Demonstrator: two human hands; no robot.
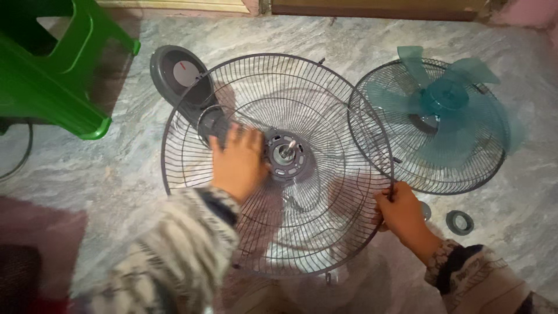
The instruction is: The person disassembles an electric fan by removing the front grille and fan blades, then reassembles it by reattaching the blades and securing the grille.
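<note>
A large grey wire fan guard (302, 81) lies flat on the marble floor around the fan's motor hub (286, 156), whose metal shaft points up. My left hand (237, 163) rests on the guard's wires just left of the hub, over the grey motor housing. My right hand (399, 210) grips the guard's rim at its right edge. The fan's grey round base (174, 72) lies at the upper left, joined to the motor by a neck.
A second wire guard (378, 110) lies to the right with a teal fan blade (444, 99) on it. A small grey ring nut (460, 222) sits on the floor near my right hand. A green plastic stool (64, 64) stands at the upper left.
</note>
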